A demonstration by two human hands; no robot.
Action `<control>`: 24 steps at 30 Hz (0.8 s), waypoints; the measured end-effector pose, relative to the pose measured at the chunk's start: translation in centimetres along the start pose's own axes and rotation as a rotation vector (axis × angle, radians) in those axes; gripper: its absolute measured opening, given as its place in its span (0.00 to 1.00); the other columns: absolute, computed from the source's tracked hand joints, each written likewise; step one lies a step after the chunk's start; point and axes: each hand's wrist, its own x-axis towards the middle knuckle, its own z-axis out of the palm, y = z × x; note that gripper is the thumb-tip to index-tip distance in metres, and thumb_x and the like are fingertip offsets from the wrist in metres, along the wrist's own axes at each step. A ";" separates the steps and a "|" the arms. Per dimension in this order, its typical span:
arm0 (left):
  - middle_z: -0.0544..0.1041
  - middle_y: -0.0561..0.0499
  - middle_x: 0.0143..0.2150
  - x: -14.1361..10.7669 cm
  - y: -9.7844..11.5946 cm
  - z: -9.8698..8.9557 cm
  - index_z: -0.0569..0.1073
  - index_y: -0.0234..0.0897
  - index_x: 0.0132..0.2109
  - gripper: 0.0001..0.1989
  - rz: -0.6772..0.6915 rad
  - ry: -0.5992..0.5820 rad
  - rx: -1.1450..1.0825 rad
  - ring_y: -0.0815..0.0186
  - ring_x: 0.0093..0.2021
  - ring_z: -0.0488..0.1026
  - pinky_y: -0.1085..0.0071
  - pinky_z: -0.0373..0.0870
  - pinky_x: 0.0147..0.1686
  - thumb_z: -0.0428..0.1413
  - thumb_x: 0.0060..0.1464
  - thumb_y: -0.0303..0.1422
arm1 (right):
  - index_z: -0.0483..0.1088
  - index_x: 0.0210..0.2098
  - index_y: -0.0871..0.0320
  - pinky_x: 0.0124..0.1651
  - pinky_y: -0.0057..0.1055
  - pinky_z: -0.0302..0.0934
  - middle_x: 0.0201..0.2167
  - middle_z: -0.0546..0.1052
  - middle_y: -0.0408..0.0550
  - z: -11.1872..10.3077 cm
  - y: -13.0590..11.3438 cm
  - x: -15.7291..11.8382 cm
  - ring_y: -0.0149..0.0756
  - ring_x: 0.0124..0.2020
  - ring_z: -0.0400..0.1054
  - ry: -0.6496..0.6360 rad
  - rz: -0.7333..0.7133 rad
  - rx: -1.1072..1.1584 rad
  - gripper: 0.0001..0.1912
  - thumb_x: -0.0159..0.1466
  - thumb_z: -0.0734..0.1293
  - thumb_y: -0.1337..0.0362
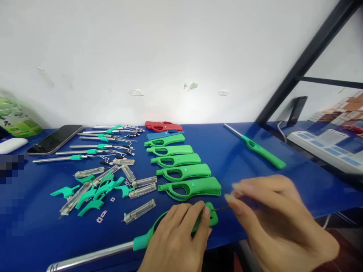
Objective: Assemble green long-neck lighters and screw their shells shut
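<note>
My left hand (pixel 177 234) is wrapped over the handle of a long-nosed green gas lighter (pixel 212 217) near the table's front edge. Its metal tube (pixel 96 257) points left, and my fingers hide most of the handle. Beside its butt end, my right hand (pixel 279 223) pinches a thin dark pin-like piece (pixel 221 208) between thumb and forefinger. The tip of that piece reaches the butt of the lighter; its exact kind I cannot make out. Just beyond my left hand lies a green handle shell (pixel 195 187), nearest in a column of several.
Left lie metal tubes with wires (pixel 93 151), teal triggers (pixel 106 187), clear fuel tanks (pixel 140 210) and small pink pieces (pixel 101 216). A red shell (pixel 163 125) and blue shell (pixel 161 135) top the column. A complete-looking lighter (pixel 263 154) lies right; a phone (pixel 55 139) far left.
</note>
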 end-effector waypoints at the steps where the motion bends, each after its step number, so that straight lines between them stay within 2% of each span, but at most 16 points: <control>1: 0.86 0.45 0.50 0.0 0.0 0.0 0.80 0.32 0.54 0.14 -0.001 0.007 0.002 0.57 0.42 0.85 0.62 0.85 0.38 0.50 0.73 0.27 | 0.82 0.52 0.53 0.32 0.30 0.71 0.38 0.79 0.43 -0.1 -0.2 0.2 0.34 0.36 0.73 -0.006 -0.023 -0.036 0.20 0.64 0.77 0.78; 4: 0.86 0.46 0.49 0.0 0.2 0.1 0.80 0.32 0.53 0.13 -0.021 0.029 0.007 0.58 0.41 0.85 0.62 0.85 0.38 0.51 0.73 0.26 | 0.82 0.51 0.53 0.33 0.28 0.72 0.42 0.79 0.45 -0.5 -0.7 0.5 0.33 0.40 0.75 -0.085 0.017 -0.071 0.09 0.73 0.72 0.69; 6: 0.86 0.46 0.48 0.1 0.4 0.0 0.80 0.32 0.53 0.12 -0.032 0.036 0.000 0.58 0.40 0.84 0.61 0.85 0.37 0.52 0.72 0.26 | 0.82 0.51 0.52 0.40 0.28 0.75 0.47 0.82 0.44 -0.8 -0.9 0.5 0.33 0.45 0.78 -0.169 0.116 -0.064 0.12 0.78 0.65 0.69; 8: 0.86 0.46 0.48 0.2 0.5 -0.1 0.80 0.31 0.52 0.12 -0.037 0.025 -0.020 0.58 0.39 0.84 0.61 0.84 0.37 0.52 0.72 0.25 | 0.81 0.52 0.50 0.43 0.28 0.76 0.47 0.84 0.41 -1.0 -0.9 0.6 0.32 0.44 0.80 -0.158 0.186 -0.014 0.15 0.77 0.65 0.73; 11: 0.86 0.45 0.47 0.3 0.5 -0.2 0.80 0.30 0.52 0.12 -0.040 0.025 -0.034 0.58 0.39 0.84 0.61 0.84 0.37 0.52 0.72 0.25 | 0.81 0.52 0.50 0.36 0.29 0.73 0.39 0.83 0.39 -1.2 -0.8 0.8 0.33 0.37 0.77 -0.099 0.139 0.019 0.17 0.71 0.72 0.76; 13: 0.86 0.46 0.47 0.4 0.5 -0.2 0.80 0.30 0.52 0.12 -0.037 0.025 -0.031 0.58 0.39 0.84 0.61 0.85 0.37 0.51 0.72 0.25 | 0.82 0.51 0.50 0.36 0.30 0.71 0.37 0.81 0.41 -1.5 -0.8 0.9 0.34 0.38 0.74 -0.158 0.071 -0.041 0.13 0.70 0.74 0.73; 16: 0.86 0.46 0.47 0.4 0.4 0.0 0.80 0.31 0.52 0.12 -0.039 0.030 -0.028 0.58 0.40 0.84 0.61 0.84 0.37 0.51 0.72 0.25 | 0.81 0.55 0.50 0.41 0.31 0.72 0.47 0.80 0.45 -1.9 -1.0 0.8 0.36 0.46 0.76 -0.251 0.087 -0.108 0.14 0.75 0.69 0.70; 18: 0.86 0.46 0.47 0.3 0.5 0.2 0.80 0.31 0.52 0.12 -0.043 0.039 -0.025 0.58 0.40 0.84 0.60 0.84 0.37 0.51 0.72 0.25 | 0.81 0.56 0.49 0.43 0.31 0.73 0.49 0.81 0.44 -1.8 -1.2 0.6 0.35 0.47 0.77 -0.240 0.146 -0.073 0.17 0.76 0.65 0.73; 19: 0.86 0.46 0.46 0.3 0.5 0.2 0.80 0.31 0.52 0.12 -0.044 0.044 -0.023 0.57 0.40 0.84 0.60 0.84 0.37 0.51 0.72 0.25 | 0.81 0.55 0.49 0.42 0.31 0.73 0.47 0.82 0.43 -1.7 -1.2 0.5 0.35 0.45 0.77 -0.210 0.165 -0.045 0.17 0.76 0.66 0.73; 22: 0.86 0.46 0.46 0.3 0.5 0.3 0.80 0.31 0.52 0.12 -0.043 0.046 -0.024 0.58 0.39 0.84 0.61 0.84 0.37 0.51 0.72 0.25 | 0.82 0.50 0.49 0.37 0.31 0.69 0.36 0.79 0.41 -1.3 -1.0 0.7 0.33 0.38 0.73 -0.118 0.127 -0.026 0.14 0.70 0.74 0.73; 24: 0.86 0.46 0.47 0.3 0.6 0.1 0.80 0.31 0.51 0.12 -0.037 0.046 -0.028 0.58 0.40 0.84 0.61 0.85 0.37 0.51 0.72 0.25 | 0.83 0.52 0.49 0.37 0.31 0.68 0.38 0.78 0.43 -1.5 -1.0 0.7 0.35 0.40 0.73 -0.133 0.106 -0.074 0.12 0.71 0.75 0.69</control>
